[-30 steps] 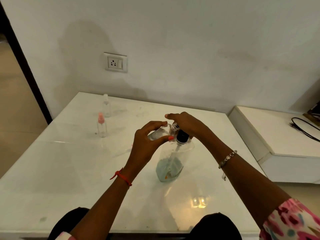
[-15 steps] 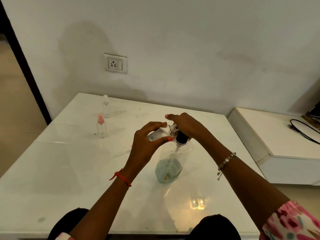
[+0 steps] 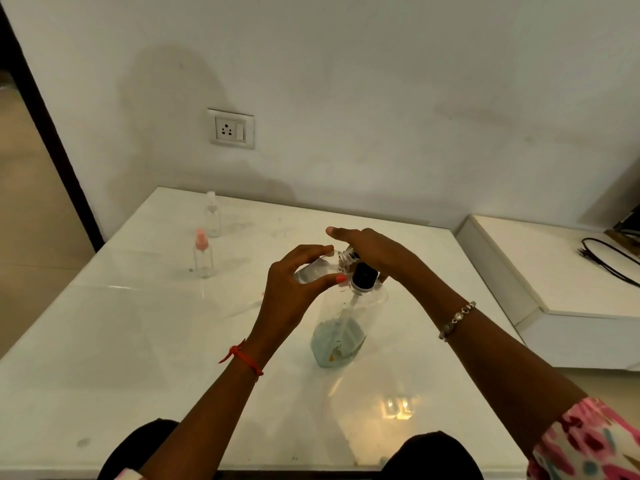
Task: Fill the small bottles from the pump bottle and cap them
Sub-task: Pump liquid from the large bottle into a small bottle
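The left hand (image 3: 294, 285) grips a small clear bottle (image 3: 316, 271); the thumb is under it and the fingers are curled over it. The bottle lies almost on its side in the air, and its open neck points toward the right hand (image 3: 372, 252). The right hand rests flat on the top of the pump bottle (image 3: 346, 327), with the fingers nearly straight and holding nothing, and it covers the pump head. The neck of the small bottle is just under the fingers of this hand, beside the black collar (image 3: 363, 277) of the pump. I cannot tell if liquid comes out.

The pump bottle stands upright on the white desk (image 3: 121, 341), directly below both hands, with a little bluish liquid at its bottom.

Well to the left of the left hand, two more small bottles stand on the desk. The pink-capped bottle (image 3: 203, 256) is nearer and the clear-capped bottle (image 3: 212, 216) is behind it. Far to the right of the right hand, a black cable (image 3: 609, 259) lies on a low white shelf (image 3: 554, 271).
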